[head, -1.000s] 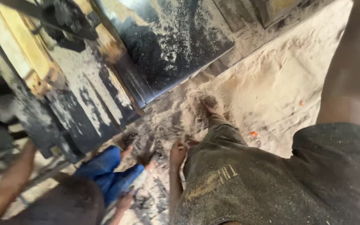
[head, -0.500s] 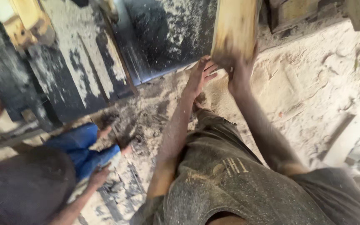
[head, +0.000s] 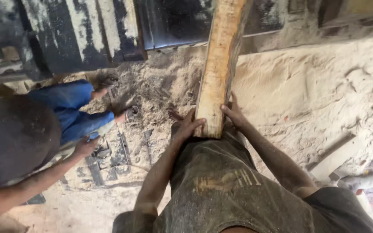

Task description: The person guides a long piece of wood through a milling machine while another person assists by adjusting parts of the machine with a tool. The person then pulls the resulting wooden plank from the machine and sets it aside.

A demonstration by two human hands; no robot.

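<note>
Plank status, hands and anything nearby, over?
Left hand and right hand both grip the plank at its near end. Plank runs toward the dark machine. Co-worker crouches to the left.

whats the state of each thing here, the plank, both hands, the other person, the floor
plank: raised at an angle, near end gripped, far end toward the dark machine
left hand: closed on the plank's near end, left side
right hand: closed on the plank's right edge
other person: crouched at left, one hand down low
floor: covered in sawdust
</note>
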